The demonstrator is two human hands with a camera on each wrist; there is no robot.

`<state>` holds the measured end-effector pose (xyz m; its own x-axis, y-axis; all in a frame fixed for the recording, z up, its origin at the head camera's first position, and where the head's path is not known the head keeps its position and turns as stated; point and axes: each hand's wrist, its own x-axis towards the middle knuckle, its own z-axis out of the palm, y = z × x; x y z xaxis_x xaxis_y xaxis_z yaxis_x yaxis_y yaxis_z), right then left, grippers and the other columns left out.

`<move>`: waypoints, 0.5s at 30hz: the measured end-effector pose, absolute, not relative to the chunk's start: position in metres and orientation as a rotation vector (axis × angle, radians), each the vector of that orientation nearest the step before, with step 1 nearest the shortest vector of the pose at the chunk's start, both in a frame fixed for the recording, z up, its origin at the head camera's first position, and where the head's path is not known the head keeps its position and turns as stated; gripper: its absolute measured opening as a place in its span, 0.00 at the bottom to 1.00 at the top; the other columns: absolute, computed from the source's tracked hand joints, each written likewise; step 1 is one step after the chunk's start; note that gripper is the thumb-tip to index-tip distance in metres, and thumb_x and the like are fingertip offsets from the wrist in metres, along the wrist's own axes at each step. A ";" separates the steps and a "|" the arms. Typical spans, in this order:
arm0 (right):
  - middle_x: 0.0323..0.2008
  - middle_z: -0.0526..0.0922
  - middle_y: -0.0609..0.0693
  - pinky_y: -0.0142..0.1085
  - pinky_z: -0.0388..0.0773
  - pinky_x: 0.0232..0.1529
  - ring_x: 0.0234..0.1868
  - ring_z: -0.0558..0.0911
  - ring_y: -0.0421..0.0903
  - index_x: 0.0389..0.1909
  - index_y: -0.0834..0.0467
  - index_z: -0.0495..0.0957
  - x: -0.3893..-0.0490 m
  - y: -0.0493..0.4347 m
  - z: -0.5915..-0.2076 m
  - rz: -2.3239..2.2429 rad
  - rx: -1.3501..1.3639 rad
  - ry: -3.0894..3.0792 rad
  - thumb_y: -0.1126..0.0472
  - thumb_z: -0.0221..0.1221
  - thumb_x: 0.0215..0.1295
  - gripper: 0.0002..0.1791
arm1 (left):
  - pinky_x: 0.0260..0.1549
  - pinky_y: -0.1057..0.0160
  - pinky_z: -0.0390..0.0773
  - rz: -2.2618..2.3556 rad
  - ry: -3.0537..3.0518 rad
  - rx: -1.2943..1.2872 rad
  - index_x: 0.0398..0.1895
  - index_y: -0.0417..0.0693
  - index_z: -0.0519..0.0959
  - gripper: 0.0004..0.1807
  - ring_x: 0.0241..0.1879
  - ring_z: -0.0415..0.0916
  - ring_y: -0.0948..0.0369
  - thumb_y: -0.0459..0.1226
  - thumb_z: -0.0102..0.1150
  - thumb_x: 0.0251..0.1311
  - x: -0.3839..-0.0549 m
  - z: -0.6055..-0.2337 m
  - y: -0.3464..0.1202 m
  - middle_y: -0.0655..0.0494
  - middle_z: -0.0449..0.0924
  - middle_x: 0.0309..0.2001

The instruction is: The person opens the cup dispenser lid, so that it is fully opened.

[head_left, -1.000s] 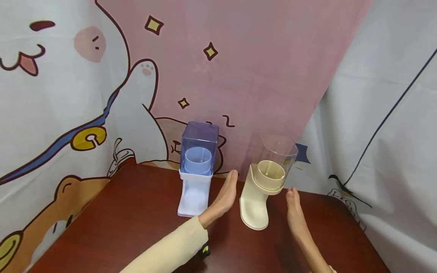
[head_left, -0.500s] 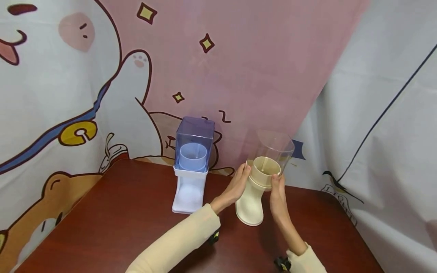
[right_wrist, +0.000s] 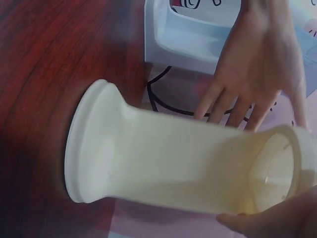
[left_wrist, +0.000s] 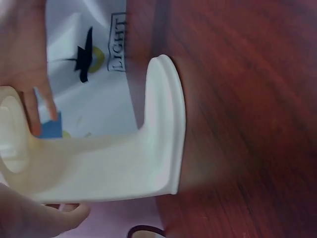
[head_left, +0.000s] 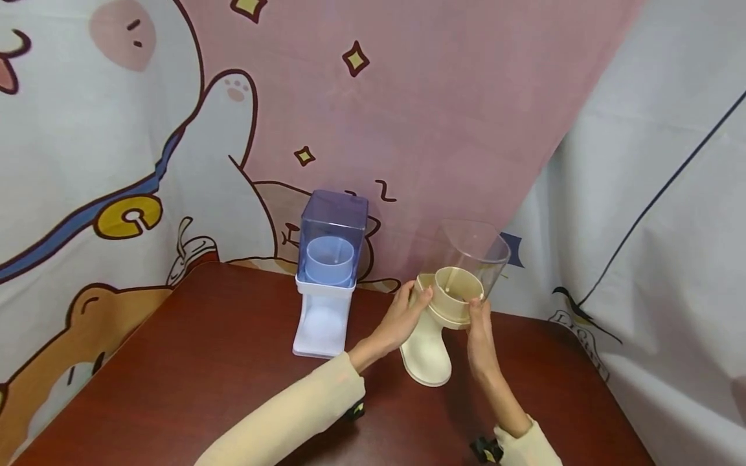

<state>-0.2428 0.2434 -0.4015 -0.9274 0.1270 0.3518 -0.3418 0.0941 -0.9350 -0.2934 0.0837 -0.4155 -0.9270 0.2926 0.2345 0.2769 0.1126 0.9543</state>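
In the head view, a cream plastic dispenser [head_left: 427, 353] with a rounded foot, a round collar and a clear container [head_left: 486, 249] stands right of centre on the table. My left hand [head_left: 402, 317] holds the collar from the left, thumb in front and fingers passing behind. On the opposite side my right hand [head_left: 482, 340] grips it, thumb at the collar's front rim. Seen in the right wrist view, the fingers of the left hand [right_wrist: 257, 69] spread behind the cream stem [right_wrist: 183, 158]. The foot [left_wrist: 166, 124] is right at the tabletop in the left wrist view.
A similar white dispenser [head_left: 322, 320] with a bluish-purple clear box [head_left: 333, 223] stands to the left. The dark red wooden table [head_left: 192, 362] reaches back to a printed curtain [head_left: 443, 116]. Small black devices [head_left: 486, 448] sit at the wrists.
One second ago both hands were held straight, apart from the cream dispenser on either side. They have since closed in and taken hold of its collar, and it leans slightly more to the right.
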 end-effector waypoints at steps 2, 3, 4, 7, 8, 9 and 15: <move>0.68 0.56 0.53 0.51 0.46 0.76 0.72 0.57 0.47 0.77 0.59 0.44 -0.240 0.246 -0.400 1.925 0.271 -2.031 0.40 0.32 0.79 0.37 | 0.70 0.48 0.61 1.992 2.355 0.592 0.69 0.48 0.63 0.40 0.70 0.62 0.52 0.67 0.44 0.67 -0.285 -0.412 0.077 0.47 0.63 0.69; 0.68 0.58 0.52 0.46 0.48 0.76 0.71 0.59 0.46 0.77 0.61 0.45 -0.239 0.247 -0.401 1.932 0.312 -2.033 0.40 0.31 0.79 0.37 | 0.69 0.49 0.63 1.991 2.362 0.591 0.66 0.48 0.65 0.39 0.69 0.64 0.52 0.67 0.46 0.66 -0.281 -0.411 0.074 0.47 0.64 0.67; 0.67 0.59 0.51 0.40 0.49 0.76 0.71 0.60 0.44 0.77 0.63 0.45 -0.239 0.248 -0.402 1.935 0.348 -2.043 0.40 0.30 0.79 0.38 | 0.68 0.49 0.64 1.985 2.376 0.581 0.63 0.48 0.66 0.38 0.67 0.65 0.53 0.67 0.47 0.65 -0.277 -0.410 0.070 0.47 0.65 0.65; 0.66 0.66 0.47 0.25 0.55 0.69 0.70 0.63 0.37 0.75 0.66 0.50 -0.239 0.254 -0.407 1.943 0.472 -2.061 0.37 0.29 0.78 0.41 | 0.60 0.52 0.69 1.960 2.429 0.549 0.54 0.49 0.66 0.36 0.58 0.70 0.54 0.68 0.52 0.61 -0.267 -0.408 0.061 0.49 0.67 0.57; 0.65 0.68 0.42 0.21 0.56 0.65 0.68 0.64 0.33 0.75 0.65 0.52 -0.240 0.257 -0.409 1.941 0.510 -2.075 0.36 0.28 0.78 0.41 | 0.56 0.54 0.71 1.948 2.450 0.534 0.51 0.50 0.66 0.35 0.55 0.71 0.55 0.69 0.54 0.60 -0.265 -0.408 0.059 0.49 0.67 0.55; 0.65 0.69 0.40 0.21 0.56 0.65 0.68 0.65 0.31 0.74 0.63 0.55 -0.240 0.260 -0.410 1.936 0.533 -2.096 0.35 0.26 0.77 0.41 | 0.52 0.55 0.72 1.934 2.475 0.520 0.49 0.50 0.66 0.35 0.51 0.72 0.55 0.69 0.55 0.58 -0.262 -0.408 0.058 0.50 0.67 0.53; 0.67 0.65 0.37 0.23 0.58 0.64 0.68 0.64 0.32 0.74 0.50 0.53 -0.228 0.273 -0.391 1.877 0.615 -2.072 0.43 0.34 0.78 0.29 | 0.34 0.62 0.70 1.835 2.588 0.475 0.42 0.52 0.64 0.34 0.35 0.71 0.58 0.69 0.60 0.54 -0.249 -0.406 0.063 0.54 0.68 0.43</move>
<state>-0.2284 0.2727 -0.3906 -0.8707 -0.1244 0.4758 -0.4857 0.0659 -0.8716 -0.2491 0.0633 -0.4056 -0.9541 0.2006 0.2224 0.2763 0.3025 0.9122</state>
